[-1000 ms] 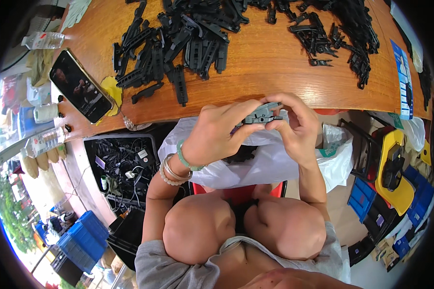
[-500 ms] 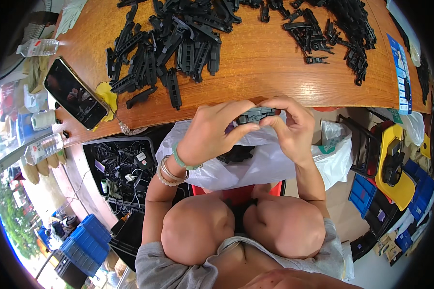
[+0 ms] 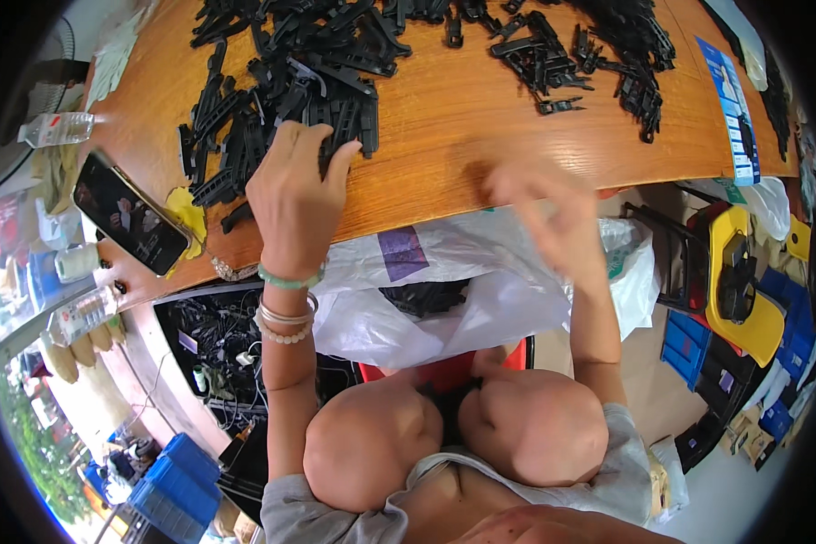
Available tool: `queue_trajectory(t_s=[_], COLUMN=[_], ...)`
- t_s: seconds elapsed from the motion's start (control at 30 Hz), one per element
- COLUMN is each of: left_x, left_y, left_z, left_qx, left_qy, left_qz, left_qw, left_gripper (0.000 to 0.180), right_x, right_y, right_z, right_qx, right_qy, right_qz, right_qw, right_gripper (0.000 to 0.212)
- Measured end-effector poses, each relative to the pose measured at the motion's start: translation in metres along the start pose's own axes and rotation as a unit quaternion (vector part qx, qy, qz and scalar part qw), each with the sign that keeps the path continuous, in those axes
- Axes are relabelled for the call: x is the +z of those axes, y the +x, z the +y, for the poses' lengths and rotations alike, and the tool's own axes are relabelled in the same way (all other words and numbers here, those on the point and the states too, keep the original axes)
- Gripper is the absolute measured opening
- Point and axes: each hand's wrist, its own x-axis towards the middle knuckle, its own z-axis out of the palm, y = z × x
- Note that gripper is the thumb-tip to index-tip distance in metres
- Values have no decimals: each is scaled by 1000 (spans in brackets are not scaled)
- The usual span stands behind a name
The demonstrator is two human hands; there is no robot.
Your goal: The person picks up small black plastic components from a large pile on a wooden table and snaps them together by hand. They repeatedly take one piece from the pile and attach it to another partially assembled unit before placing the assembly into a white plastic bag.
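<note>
My left hand reaches over the near edge of a heap of long black plastic parts on the wooden table. Its thumb stands apart from the fingers, whose tips touch or hover just above the parts. My right hand is at the table's front edge, smeared by motion, so its fingers are unclear. On the right lies a second heap of smaller black clip-like parts. Below my hands a white plastic bag hangs open above my knees, with black parts inside.
A phone leans on a yellow cloth at the left, near a clear bottle. Left of the bag stands a black crate of cables and small parts. A yellow chair stands at the right.
The black plastic piece that both hands held is no longer in view. My left hand has moved up and left to the heap; my right hand has come away from it.
</note>
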Motion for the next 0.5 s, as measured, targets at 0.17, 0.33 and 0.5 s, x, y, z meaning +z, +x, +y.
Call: queue_trajectory(t_s=[0.17, 0.33, 0.5], left_x=[17, 5, 6], left_y=[-4, -17, -24], left_z=[3, 18, 35], left_qx=[25, 13, -204], left_qy=[75, -46, -476], left_qz=[1, 66, -120], left_qw=[997, 997, 847], left_gripper=[8, 6, 10], right_x=[-39, -9, 15], right_y=[35, 25, 6], right_z=[37, 24, -19], right_qx=[-60, -84, -32], right_qy=[-400, -349, -28], right_qz=[175, 134, 78], right_qw=[897, 924, 996], right_gripper=[13, 17, 13])
